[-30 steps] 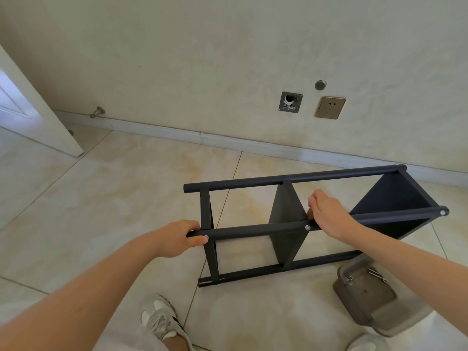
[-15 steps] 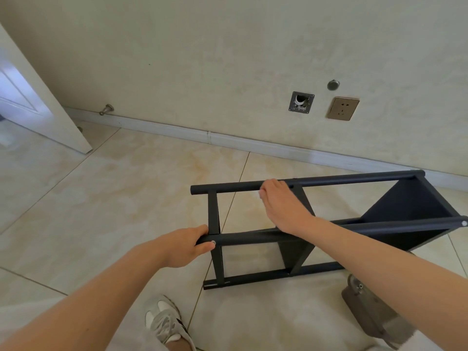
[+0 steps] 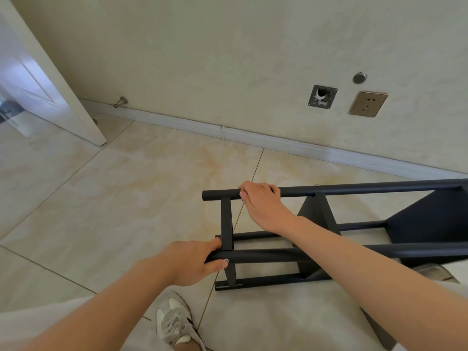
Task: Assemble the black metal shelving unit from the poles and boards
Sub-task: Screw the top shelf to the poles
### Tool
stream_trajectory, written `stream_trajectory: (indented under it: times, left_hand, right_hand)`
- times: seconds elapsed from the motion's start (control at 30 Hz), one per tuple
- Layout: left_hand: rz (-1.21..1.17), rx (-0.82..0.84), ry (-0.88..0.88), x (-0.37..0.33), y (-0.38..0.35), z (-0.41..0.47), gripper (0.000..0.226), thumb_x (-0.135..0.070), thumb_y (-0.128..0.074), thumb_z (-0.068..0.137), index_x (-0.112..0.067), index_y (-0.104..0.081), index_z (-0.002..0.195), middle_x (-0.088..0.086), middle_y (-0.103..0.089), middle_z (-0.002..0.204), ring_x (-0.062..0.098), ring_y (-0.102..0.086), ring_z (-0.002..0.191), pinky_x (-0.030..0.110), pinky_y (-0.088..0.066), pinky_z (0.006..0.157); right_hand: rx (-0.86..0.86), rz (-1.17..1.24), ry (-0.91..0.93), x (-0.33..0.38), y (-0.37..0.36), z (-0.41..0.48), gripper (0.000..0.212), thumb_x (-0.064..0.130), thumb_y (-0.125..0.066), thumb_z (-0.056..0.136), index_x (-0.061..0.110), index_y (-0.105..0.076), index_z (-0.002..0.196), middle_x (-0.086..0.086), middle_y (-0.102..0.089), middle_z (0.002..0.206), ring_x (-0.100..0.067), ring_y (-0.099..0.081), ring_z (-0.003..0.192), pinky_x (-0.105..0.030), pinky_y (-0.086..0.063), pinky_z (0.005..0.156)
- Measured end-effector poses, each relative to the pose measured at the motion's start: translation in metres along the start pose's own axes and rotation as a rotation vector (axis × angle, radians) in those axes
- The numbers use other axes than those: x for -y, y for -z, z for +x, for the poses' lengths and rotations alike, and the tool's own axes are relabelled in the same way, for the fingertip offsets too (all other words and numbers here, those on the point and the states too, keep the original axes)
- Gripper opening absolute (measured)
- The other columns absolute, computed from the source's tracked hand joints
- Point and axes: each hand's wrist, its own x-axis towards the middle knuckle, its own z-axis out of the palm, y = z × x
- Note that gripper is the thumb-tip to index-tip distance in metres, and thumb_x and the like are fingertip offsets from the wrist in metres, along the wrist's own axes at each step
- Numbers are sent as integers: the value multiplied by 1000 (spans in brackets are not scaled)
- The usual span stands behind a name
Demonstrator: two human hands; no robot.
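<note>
While the shelving unit (image 3: 315,216) lies on its side on the tiled floor (image 3: 121,198), its long axis runs across the person from left to right, roughly along the wall (image 3: 228,59) behind it. The right end runs out of view. Its poles lie level, and the boards (image 3: 425,219) stand on edge between them.

Both hands are at the left end, just in front of the person and close to the endmost board (image 3: 226,221). The right hand (image 3: 260,198) reaches over the frame to the far upper pole (image 3: 367,189), fingers curled over the top of it just right of that board. The left hand (image 3: 187,262) is nearer the body and lower. It is wrapped round the very tip of the near pole (image 3: 266,256), thumb beside a small silver screw (image 3: 226,261).

With both grips on one end, the likely move is to raise this end and swing the unit up onto its far end. The whole length to the right would then act as the lever. The right hand, higher and further out, looks placed to lead the lift, while the left steadies. Metal feet may skid on smooth tile.

A pale shoe (image 3: 174,323) stands just short of the frame. A grey object (image 3: 435,271) shows beyond the right forearm, though I cannot tell what it is. A socket (image 3: 368,103) sits on the wall, and a door (image 3: 38,79) stands open at the left.
</note>
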Motion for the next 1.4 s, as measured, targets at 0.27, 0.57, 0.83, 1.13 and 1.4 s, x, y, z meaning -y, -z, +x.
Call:
stream_trajectory:
  times: [0.27, 0.57, 0.83, 1.13, 1.4]
  left_hand:
    - [207, -51, 70, -7, -3, -4, 42, -64, -31, 100, -32, -46, 124, -10, -61, 105, 19, -52, 112, 49, -22, 117]
    - [250, -231, 26, -10, -14, -5, 88, -67, -31, 97, -27, 24, 155, -11, 30, 161, 18, 23, 151, 50, 0, 124]
    - [312, -250, -49, -2, -20, -2, 77, -66, -20, 99, -30, 26, 149, -14, 34, 156, 8, 39, 141, 35, 19, 120]
    - [319, -270, -52, -1, -20, -1, 76, -68, -19, 99, -32, 25, 150, -15, 33, 156, 6, 32, 144, 33, 21, 118]
    - [356, -273, -40, -8, -19, -6, 74, -67, -21, 99, -32, 27, 143, -13, 30, 156, 7, 20, 149, 36, 17, 120]
  right_hand:
    - [23, 54, 4, -2, 0, -9, 34, 26, -24, 107, 19, -50, 128, 4, -57, 115, -18, -47, 120, -38, -18, 110]
    - [-1, 113, 9, -8, -2, -17, 35, 23, -26, 107, 18, -51, 131, 5, -56, 121, -14, -42, 129, -38, -10, 118]
    - [61, 132, 60, -8, 7, -22, 22, 20, -31, 106, 24, -48, 93, 5, -49, 141, -12, -36, 136, -35, -7, 118]
    - [4, 377, 118, -5, 7, -51, 8, 36, -61, 94, 28, -62, 93, 16, -50, 115, -2, -44, 113, -16, -36, 96]
    - [363, 560, -1, -6, 6, -44, 9, 28, -67, 92, 23, -72, 97, 7, -72, 89, -6, -68, 84, -20, -55, 79]
